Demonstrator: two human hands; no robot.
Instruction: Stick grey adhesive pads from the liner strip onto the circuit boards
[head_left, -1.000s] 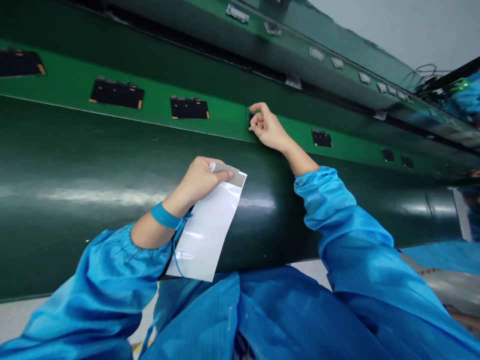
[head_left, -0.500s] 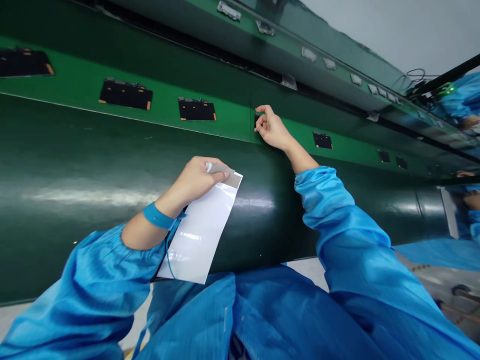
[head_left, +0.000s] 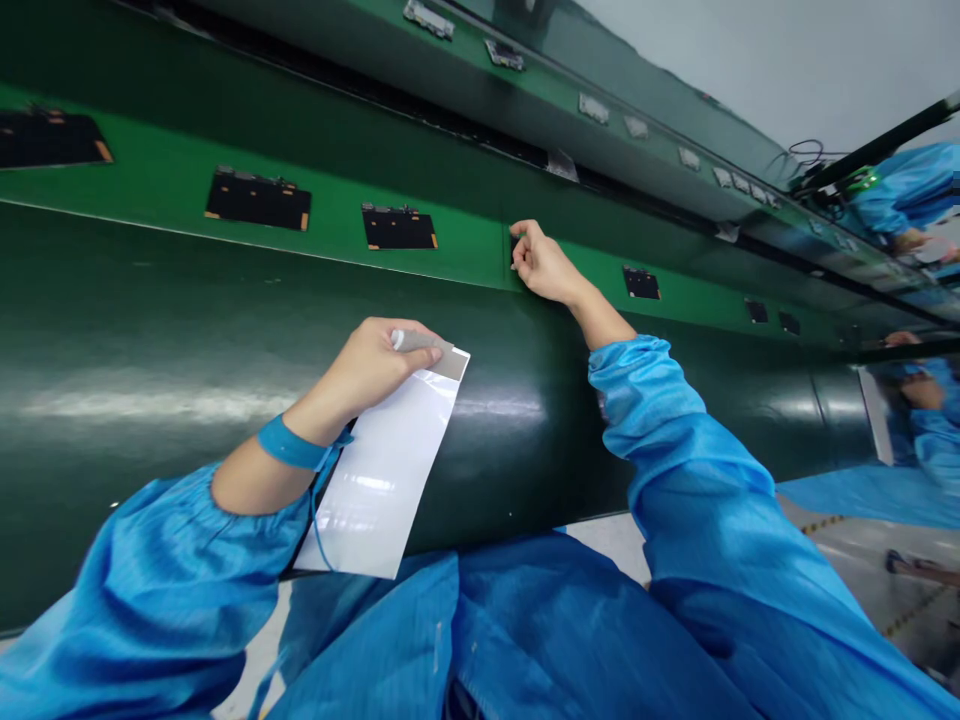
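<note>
My left hand point(head_left: 386, 365) pinches a white glossy sheet point(head_left: 386, 470) by the grey strip at its top, with a curled end by the fingers. The sheet slants down toward my lap, over the dark green surface. Farther forward, my right hand point(head_left: 546, 265) is closed, fingers curled, at a black circuit board point(head_left: 514, 250) on the green belt. Only a sliver of that board shows between thumb and index finger; my hand hides the rest. Other flat black boards point(head_left: 399, 228) with orange corners lie to its left, and another board point(head_left: 641, 283) lies to its right.
A green belt point(head_left: 469, 255) runs across in front, beyond a dark green rounded ledge point(head_left: 187, 330). Small silvery parts point(head_left: 504, 55) sit along a raised rear belt. Co-workers in blue sleeves point(head_left: 911, 185) are at the right. A blue wrist strap point(head_left: 292, 443) circles my left wrist.
My left hand and the sheet have shifted slightly left and down in view. My right hand stays at the same board. The view has turned a little.
</note>
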